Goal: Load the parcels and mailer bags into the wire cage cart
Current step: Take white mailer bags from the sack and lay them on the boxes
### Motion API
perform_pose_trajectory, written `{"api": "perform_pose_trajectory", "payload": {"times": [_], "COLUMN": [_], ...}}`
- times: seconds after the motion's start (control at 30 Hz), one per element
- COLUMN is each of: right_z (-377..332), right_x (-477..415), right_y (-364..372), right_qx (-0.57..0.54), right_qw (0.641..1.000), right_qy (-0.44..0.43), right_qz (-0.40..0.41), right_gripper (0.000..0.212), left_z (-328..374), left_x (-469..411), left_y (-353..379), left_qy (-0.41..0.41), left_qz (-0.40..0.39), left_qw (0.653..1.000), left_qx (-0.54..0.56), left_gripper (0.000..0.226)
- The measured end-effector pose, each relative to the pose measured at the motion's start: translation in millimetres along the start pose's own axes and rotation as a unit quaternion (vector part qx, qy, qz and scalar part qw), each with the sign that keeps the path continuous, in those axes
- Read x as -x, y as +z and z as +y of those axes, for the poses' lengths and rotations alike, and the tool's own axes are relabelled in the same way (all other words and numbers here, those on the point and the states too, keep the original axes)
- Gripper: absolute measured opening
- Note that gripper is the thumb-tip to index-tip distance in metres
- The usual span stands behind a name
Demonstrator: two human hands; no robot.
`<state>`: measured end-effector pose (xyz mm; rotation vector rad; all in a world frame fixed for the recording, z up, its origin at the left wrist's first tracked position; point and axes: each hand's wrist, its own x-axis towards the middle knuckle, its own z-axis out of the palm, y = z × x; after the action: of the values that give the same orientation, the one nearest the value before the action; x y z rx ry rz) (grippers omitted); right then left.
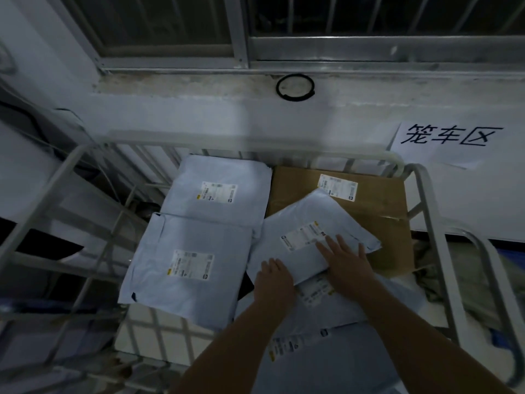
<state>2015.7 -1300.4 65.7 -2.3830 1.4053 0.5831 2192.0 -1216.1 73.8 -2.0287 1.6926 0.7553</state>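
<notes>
Parcels lie flat in the wire cage cart (426,194), and we look down into it from its near side. Against the far rail a pale mailer bag (218,177) lies at the left and a cardboard box (377,217) fills the far right corner. A second pale bag (184,240) lies along the left side, touching the first.

The tilted mailer bag (301,217) lies skewed in the middle, its far corner over the box and its near edge over another bag (335,305) by the near right side. Our right hand (348,261) lies flat on it, fingers straight and spread, beside its label. Our left hand (274,275) rests on its near left edge; we cannot tell whether those fingers curl around the edge or only press.

Each parcel carries a white shipping label with a small yellow mark, but the print is too blurred to read. A paper sign (451,136) on the wall beyond the far right corner reads 笼车区.

More pale bags (312,362) at the near edge are half covered by our forearms and cut off by the frame. The room is dim, and the shapes outside the left side of the cart are too dark to make out.
</notes>
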Motion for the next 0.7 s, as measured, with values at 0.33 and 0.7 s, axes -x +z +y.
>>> {"api": "perform_pose_trajectory", "payload": {"times": [0.33, 0.7], "right_z": [34, 49], "right_x": [-31, -46], "right_y": [-17, -127], "right_qx": [0.041, 0.026], "right_qw": [0.999, 0.988], "right_qy": [0.019, 0.091], "right_qz": [-0.006, 0.119], "right_gripper": [0.055, 0.053], "left_z": [21, 24], "left_x": [-26, -45], "left_y": [-20, -173], "left_qy": [0.082, 0.182], "left_qz": [0.067, 0.189], "left_qw": [0.994, 0.961], "left_qx": [-0.007, -0.086], "left_gripper": [0.048, 0.028]}}
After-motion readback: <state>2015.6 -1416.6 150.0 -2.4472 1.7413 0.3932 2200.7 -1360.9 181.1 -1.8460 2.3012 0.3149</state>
